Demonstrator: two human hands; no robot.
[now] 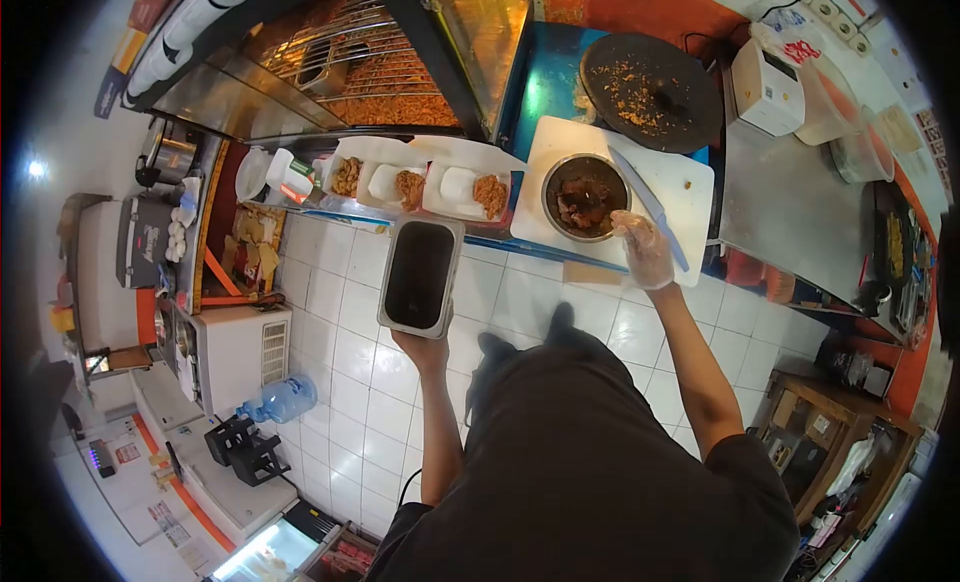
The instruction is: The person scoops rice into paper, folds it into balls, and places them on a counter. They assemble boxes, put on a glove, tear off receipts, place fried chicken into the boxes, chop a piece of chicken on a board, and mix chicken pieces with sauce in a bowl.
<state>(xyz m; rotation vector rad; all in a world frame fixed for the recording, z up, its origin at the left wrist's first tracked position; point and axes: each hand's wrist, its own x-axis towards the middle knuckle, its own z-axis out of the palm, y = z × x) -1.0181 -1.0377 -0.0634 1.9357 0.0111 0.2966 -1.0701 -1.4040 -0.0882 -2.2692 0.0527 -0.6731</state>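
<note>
My left hand [422, 348] holds a deep rectangular metal container [421, 278] with a dark inside from below, out over the floor. On the white cutting board [560, 137] stands a round metal bowl [585, 197] with dark sauce and pieces of food in it. My right hand [645, 250], in a clear plastic glove, is at the bowl's right edge, fingers bent together; what they hold, if anything, is too small to tell. A knife [648, 204] lies on the board beside the bowl. Three open boxes [460, 194] with fried food and white portions stand to the left.
Behind the board is a black stone mortar [652, 90] with crumbs. A glass display case [350, 72] stands at the back left. A metal counter [775, 207] extends right, with a white printer [768, 88] and plastic tubs. A blue water bottle [282, 400] lies on the floor.
</note>
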